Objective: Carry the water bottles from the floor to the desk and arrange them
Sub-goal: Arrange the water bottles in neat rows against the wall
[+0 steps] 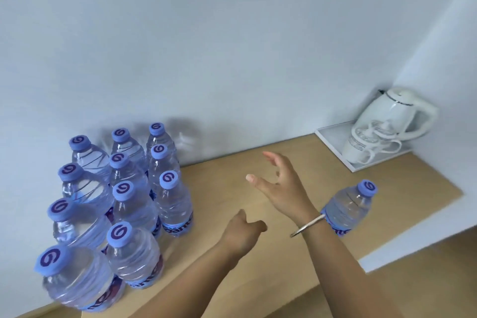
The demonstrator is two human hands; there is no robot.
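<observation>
Head view: eleven bottles (134,204) are packed upright at the tabletop's (232,183) left, one lone bottle (347,210) right. Both grips are released: left hand (242,233) loosely curled, right hand (281,186) spread. The near-left bottles could be toppled by a brush.

White electric kettle (397,116), far right of the hands, on white tray (333,137); two stacked white mugs (366,144) before it.
</observation>
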